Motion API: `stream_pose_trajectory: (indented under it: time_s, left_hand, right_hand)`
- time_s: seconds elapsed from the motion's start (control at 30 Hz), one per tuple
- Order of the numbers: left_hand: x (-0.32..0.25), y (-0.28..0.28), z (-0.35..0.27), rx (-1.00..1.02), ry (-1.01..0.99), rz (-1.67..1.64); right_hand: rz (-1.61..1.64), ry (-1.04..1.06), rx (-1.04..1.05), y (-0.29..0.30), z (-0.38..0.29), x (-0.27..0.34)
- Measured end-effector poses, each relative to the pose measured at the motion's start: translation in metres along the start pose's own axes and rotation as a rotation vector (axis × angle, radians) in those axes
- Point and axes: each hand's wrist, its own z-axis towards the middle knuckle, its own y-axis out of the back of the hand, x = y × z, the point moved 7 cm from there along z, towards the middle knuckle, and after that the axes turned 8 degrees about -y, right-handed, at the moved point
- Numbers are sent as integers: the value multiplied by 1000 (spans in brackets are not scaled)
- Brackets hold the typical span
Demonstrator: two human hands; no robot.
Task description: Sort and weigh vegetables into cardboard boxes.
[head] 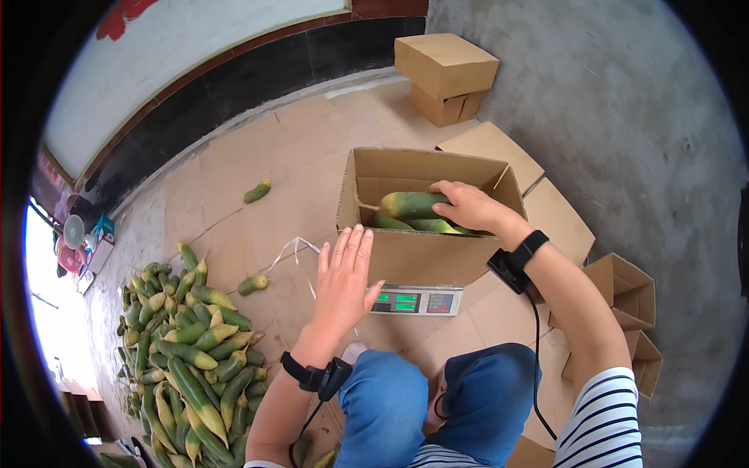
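An open cardboard box (pixel 430 257) stands on a digital scale (pixel 442 302) whose display is lit green. Inside the box lie several green radishes. My right hand (pixel 468 205) reaches over the box's near wall and grips a large green radish (pixel 409 205) with a pale root end, lying on top of the others (pixel 430 224). My left hand (pixel 346 275) is held flat with the fingers apart, near the box's front left corner, and it partly covers the scale's left side. Nothing is in it; whether its fingertips touch the box is unclear.
A large heap of green radishes (pixel 199 351) lies on the left. Two single radishes (pixel 257 191) (pixel 253 285) and a white strap (pixel 297 240) lie on the cardboard-covered floor. Stacked boxes (pixel 447 64) stand by the wall; more open boxes (pixel 635 286) stand at right.
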Motion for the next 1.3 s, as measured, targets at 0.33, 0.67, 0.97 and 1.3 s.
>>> stream_pose_trajectory:
  time_s: [0.33,0.67,0.97,1.3]
  left_hand:
    - [7,-7,-3,81,-33,64]
    - [-37,54,-55,140,-40,-198]
    - [-81,65,-67,136,-110,-158]
    - [-83,51,-69,142,-203,-65]
  right_hand:
    - [144,50,-146,43,-148,-24]
    - [201,-441,105,-82,-367,-137]
    - [85,-592,336,-196,-446,-139]
    - [-23,-731,1025,-358,-564,-199]
